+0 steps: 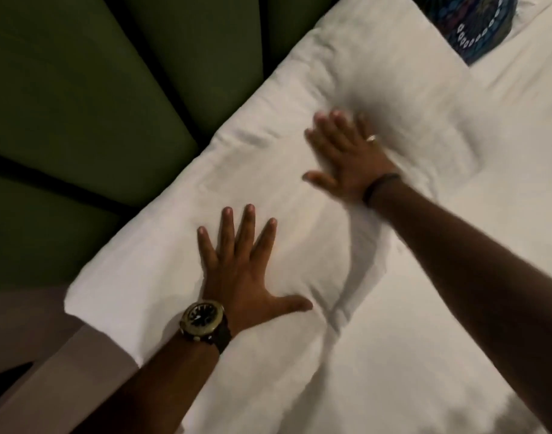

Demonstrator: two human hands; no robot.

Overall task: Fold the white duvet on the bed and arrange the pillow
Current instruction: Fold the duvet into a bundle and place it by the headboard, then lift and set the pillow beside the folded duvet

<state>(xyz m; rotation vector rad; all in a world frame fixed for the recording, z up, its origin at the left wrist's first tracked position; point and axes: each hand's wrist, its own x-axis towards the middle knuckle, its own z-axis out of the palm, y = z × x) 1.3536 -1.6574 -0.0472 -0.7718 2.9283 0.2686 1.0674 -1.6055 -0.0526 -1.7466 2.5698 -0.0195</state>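
Grip, left hand (237,274): fingers spread wide, palm flat on the near part of the pillow (268,195); nothing held. A watch (202,317) sits on this wrist.
Grip, right hand (346,161): likewise spread flat, pressing the pillow farther along; blurred, so probably in motion. A ring (371,138) and a dark wristband (378,184) are visible.
Pillow: white, lying lengthwise against the green padded headboard (96,104) at the head of the bed.
Bedding: white cloth (425,339) covers the bed below the pillow; whether this is the duvet or a sheet cannot be told.
Patterned cushion (475,23): dark, at the far end, just beyond the pillow.
Step in hand: apparently arranging the pillow by patting and smoothing it.
Next move: likely calls for squaring the pillow to the headboard and flattening remaining creases.
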